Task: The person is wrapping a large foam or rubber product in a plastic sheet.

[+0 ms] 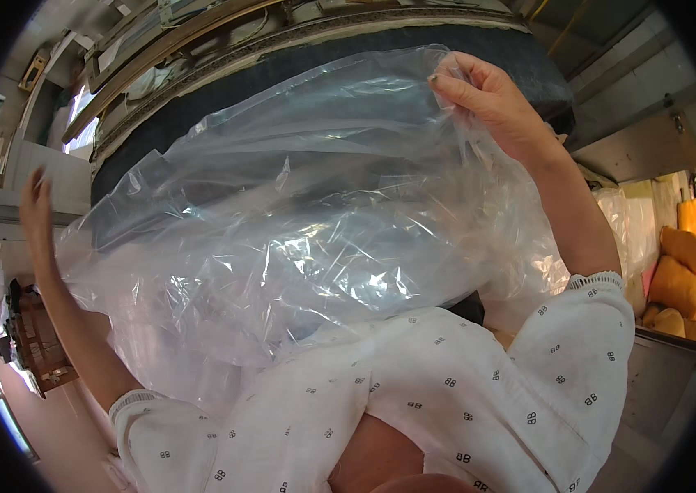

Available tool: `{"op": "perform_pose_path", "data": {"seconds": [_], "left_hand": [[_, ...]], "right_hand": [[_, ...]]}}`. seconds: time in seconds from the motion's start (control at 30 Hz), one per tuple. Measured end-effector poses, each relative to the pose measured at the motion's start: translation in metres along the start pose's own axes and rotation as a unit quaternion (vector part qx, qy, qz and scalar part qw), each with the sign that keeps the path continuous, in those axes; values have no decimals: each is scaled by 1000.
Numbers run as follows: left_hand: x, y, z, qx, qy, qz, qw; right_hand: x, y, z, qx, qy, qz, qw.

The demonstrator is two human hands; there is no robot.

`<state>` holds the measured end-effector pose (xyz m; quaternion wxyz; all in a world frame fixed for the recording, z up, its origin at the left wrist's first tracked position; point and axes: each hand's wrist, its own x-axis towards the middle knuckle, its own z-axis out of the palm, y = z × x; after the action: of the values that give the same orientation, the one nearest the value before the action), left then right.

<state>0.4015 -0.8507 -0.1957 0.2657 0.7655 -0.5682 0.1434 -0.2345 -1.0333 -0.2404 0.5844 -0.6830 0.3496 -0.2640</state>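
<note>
The fingers (450, 82) of the right hand (491, 103) are pinched shut on the upper edge of a large clear plastic bag (298, 214), with the film gathered between thumb and forefinger at the top right of the view. The left hand (36, 209) is raised at the far left, its fingers (36, 182) loosely spread; whether any film is gripped there cannot be told, because the contact point is blurred and partly covered by the bag's edge. The bag is held up in the air between the two hands, in front of the chest, and is crumpled and billowed. Its long axis runs across the view, sloping from the lower left up to the upper right. Which end is the opening cannot be made out. Its lower edge is hidden behind the white patterned sleeves (463, 386).

Behind the film a dark curved surface (520, 49) is seen only dimly, with a wooden frame (192, 33) above it. At the right edge, yellow sacks (680, 263) are partly cut off by the rim. At the lower left a small reddish-brown object (36, 345) is too distorted to identify.
</note>
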Motion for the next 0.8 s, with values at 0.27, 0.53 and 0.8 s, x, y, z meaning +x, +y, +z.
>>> {"op": "perform_pose_path", "data": {"seconds": [0.27,0.53,0.8], "left_hand": [[-56,423,143,-288,-67,222,929],[-103,407,152,-380,0,120,917],[-132,140,4,0,81,-179,981]], "right_hand": [[-10,6,-14,-51,-8,-123,991],[-69,115,-126,-582,58,-57,809],[-131,186,-123,-564,323,-130,749]]}}
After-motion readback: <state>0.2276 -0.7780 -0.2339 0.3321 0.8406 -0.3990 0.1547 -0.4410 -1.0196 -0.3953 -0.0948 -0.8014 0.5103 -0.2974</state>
